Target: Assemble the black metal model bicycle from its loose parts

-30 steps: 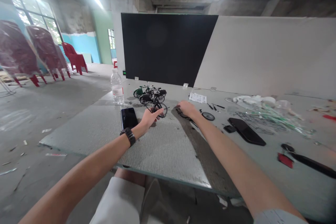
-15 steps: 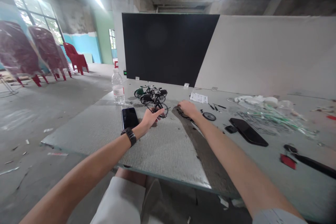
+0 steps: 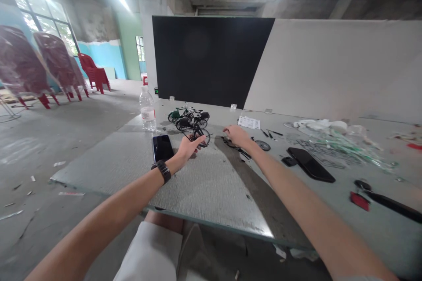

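Note:
My left hand (image 3: 190,145) is closed on a black model bicycle (image 3: 198,135), thumb along its side and one spoked wheel standing out past the fingers. Just beyond it stand a model bicycle with a green bag (image 3: 174,116) and others in black (image 3: 204,117). My right hand (image 3: 236,135) hovers low over small black parts (image 3: 243,153) on the table. Its fingers are curled down and pressed together; whatever is between them is too small to make out. A loose spoked wheel (image 3: 263,145) lies to the right of that hand.
A water bottle (image 3: 148,110) and a phone (image 3: 162,147) are on the left. Rightward lie a paper sheet (image 3: 249,122), thin tools (image 3: 270,134), another phone (image 3: 311,165), a plastic parts heap (image 3: 346,147) and a black-handled tool (image 3: 392,204). A black-and-white panel (image 3: 211,61) rises behind the table (image 3: 204,193).
My right hand has lifted slightly, its forearm shifting right, so more of the black parts beneath show. The left hand keeps its hold on the model bicycle.

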`<state>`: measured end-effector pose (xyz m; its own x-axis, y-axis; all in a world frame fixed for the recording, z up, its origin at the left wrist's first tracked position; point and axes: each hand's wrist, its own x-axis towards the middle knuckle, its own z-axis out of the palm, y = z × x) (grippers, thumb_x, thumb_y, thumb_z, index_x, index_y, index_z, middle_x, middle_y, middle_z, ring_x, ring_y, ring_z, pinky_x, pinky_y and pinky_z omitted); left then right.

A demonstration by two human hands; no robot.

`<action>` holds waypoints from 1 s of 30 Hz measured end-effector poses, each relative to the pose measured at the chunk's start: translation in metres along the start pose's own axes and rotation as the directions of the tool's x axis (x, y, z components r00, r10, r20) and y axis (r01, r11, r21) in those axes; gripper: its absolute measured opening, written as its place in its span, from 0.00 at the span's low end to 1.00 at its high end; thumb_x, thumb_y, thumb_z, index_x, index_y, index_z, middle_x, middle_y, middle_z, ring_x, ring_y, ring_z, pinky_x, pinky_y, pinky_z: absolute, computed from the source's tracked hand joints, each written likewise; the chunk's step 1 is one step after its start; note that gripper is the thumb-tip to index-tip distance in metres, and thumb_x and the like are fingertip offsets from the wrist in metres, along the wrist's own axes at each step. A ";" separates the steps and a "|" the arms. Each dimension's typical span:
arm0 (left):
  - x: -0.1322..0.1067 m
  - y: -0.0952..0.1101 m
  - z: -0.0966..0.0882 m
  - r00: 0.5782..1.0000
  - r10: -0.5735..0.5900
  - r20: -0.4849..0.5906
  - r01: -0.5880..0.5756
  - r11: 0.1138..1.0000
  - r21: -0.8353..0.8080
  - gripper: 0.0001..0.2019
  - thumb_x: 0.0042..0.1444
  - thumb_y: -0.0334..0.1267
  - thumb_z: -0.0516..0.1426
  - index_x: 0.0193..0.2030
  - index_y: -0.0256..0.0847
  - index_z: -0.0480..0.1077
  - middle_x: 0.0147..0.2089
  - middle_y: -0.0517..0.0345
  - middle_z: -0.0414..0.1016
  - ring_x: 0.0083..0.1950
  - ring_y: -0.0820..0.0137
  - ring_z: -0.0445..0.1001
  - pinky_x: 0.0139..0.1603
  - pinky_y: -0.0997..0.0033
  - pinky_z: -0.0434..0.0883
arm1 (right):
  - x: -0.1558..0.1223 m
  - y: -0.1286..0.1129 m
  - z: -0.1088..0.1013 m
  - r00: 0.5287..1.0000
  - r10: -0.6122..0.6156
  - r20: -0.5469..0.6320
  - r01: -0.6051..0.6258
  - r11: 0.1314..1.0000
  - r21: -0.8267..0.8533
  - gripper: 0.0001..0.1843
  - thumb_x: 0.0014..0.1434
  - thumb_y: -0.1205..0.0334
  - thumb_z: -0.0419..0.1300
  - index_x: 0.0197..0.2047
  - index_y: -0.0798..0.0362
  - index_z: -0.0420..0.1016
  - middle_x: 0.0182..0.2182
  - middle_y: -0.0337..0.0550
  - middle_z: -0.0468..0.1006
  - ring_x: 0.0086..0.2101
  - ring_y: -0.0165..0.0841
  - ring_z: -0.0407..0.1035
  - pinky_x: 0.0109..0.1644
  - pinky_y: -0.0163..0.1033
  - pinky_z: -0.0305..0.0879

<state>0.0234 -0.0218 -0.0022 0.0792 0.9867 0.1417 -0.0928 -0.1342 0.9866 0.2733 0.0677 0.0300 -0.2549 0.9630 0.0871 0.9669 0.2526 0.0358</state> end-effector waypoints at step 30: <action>0.004 -0.020 0.006 0.962 0.213 0.173 -0.237 0.963 0.131 0.18 0.66 0.54 0.56 0.47 0.41 0.73 0.41 0.56 0.74 0.36 0.73 0.68 0.34 0.75 0.67 | -0.108 -0.093 -0.006 0.965 0.136 -0.226 0.094 0.623 0.776 0.16 0.70 0.58 0.55 0.49 0.53 0.82 0.44 0.51 0.85 0.40 0.42 0.78 0.43 0.43 0.71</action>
<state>0.0312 -0.0157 -0.0210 0.2276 0.9046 0.3605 0.0222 -0.3750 0.9268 0.2112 -0.0602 0.0236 -0.1170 0.9422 0.3139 0.5884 0.3204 -0.7424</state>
